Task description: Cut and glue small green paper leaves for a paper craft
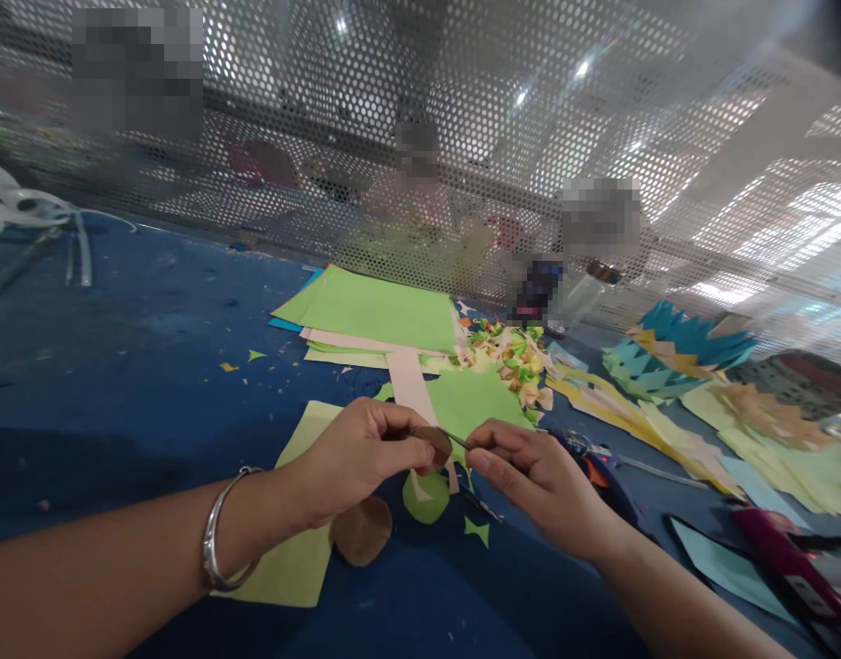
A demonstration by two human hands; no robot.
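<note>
My left hand (344, 467), with a silver bangle at the wrist, pinches a small brown paper disc (440, 447) between thumb and fingers. Close on its right, my right hand (544, 485) is closed on a thin, dark, needle-like tool (456, 440), whose tip meets the edge of the disc. Beneath my left hand lie a larger brown paper round (362, 533) and a pale yellow-green sheet (293, 567). Between the hands, a green paper circle (426, 502) rests on the blue table (187, 384), beside a pale pink strip (410, 384) and a larger green piece (479, 398).
Behind the hands is a stack of coloured paper (385, 307), with a pile of curled paper bits (516, 352) to its right. A blue glue gun (619, 494), a magenta power strip (791, 558) and fringed teal paper (681, 352) lie rightward. A perforated metal screen (365, 174) stands behind.
</note>
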